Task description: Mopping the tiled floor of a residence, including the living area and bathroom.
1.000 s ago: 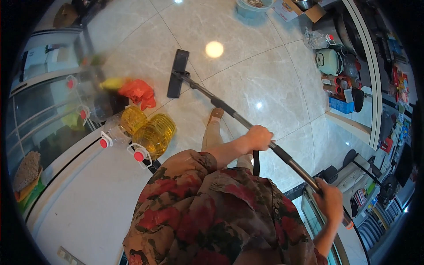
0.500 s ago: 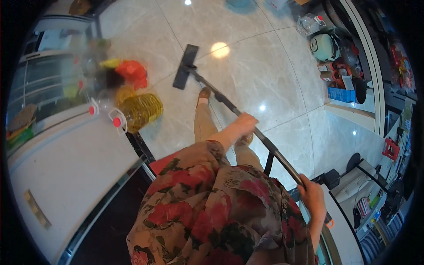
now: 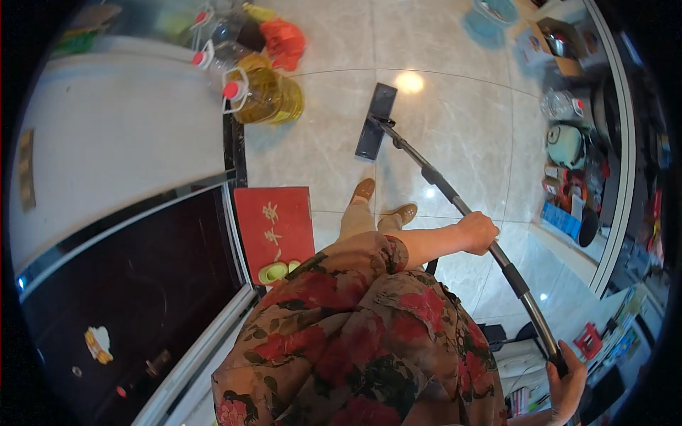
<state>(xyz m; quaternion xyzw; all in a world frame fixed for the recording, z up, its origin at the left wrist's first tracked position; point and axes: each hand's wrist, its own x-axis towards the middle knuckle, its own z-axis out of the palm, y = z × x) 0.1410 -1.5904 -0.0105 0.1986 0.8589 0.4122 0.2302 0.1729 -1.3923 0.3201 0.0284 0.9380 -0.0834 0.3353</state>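
A flat mop with a dark rectangular head (image 3: 371, 138) rests on the tiled floor ahead of my feet. Its long grey handle (image 3: 444, 186) slants down to the right across my front. Partway along that pole, my left hand (image 3: 477, 233) is closed around it. Lower right, my right hand (image 3: 566, 383) holds the black upper end, its fingers looser and partly curled around the grip. My brown shoes (image 3: 364, 189) stand just behind the mop head.
Yellow oil jugs (image 3: 280, 96) and a red bag (image 3: 284, 44) stand along the left cabinet. A red mat (image 3: 291, 220) with green slippers (image 3: 273, 273) lies by a dark door (image 3: 142, 284). At right are a light green cooker (image 3: 565, 145), a clear jug (image 3: 558, 105) and an open box (image 3: 543, 46).
My view has turned left, so the red mat and door show fully. Both hands and the mop appear farther right in the picture; both hands still hold the pole.
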